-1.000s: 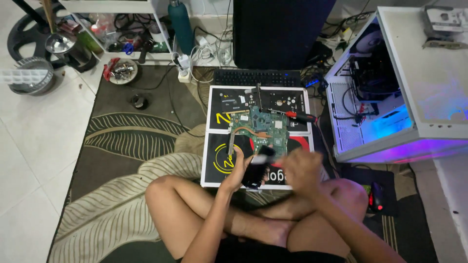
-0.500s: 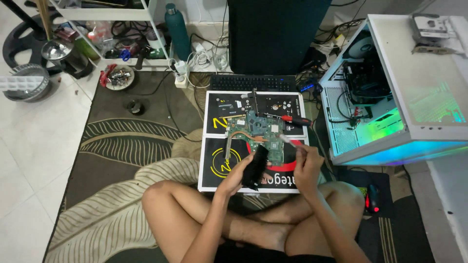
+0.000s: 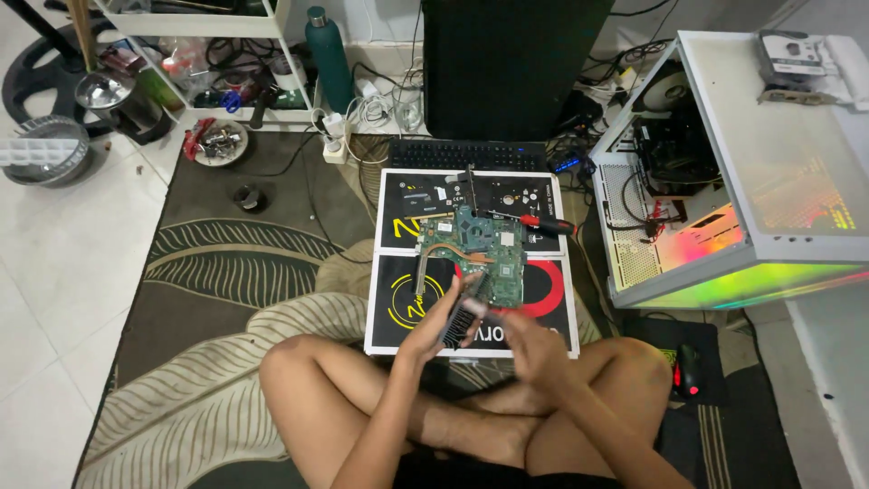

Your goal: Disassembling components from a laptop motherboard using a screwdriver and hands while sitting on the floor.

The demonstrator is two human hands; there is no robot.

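I sit cross-legged on the floor. My left hand (image 3: 434, 321) holds a small black finned part (image 3: 460, 319) upright over the near edge of a black work mat (image 3: 403, 303). My right hand (image 3: 534, 337) hovers just right of that part, fingers loosely curled, blurred, with nothing seen in it. A green circuit board (image 3: 480, 254) with a copper heat pipe (image 3: 434, 252) lies on the mat beyond my hands. A red-handled screwdriver (image 3: 546, 224) rests on the mat's far right.
A white computer case (image 3: 751, 181) with glowing lights stands open at the right. A black keyboard (image 3: 466, 156) and dark tower (image 3: 511, 63) sit behind the mat. A mouse (image 3: 688, 371) lies at right, a teal bottle (image 3: 330, 59) and a shelf at the back.
My right hand has drawn back from the black part toward my lap. The left hand keeps the part and has shifted it slightly lower and nearer to me.
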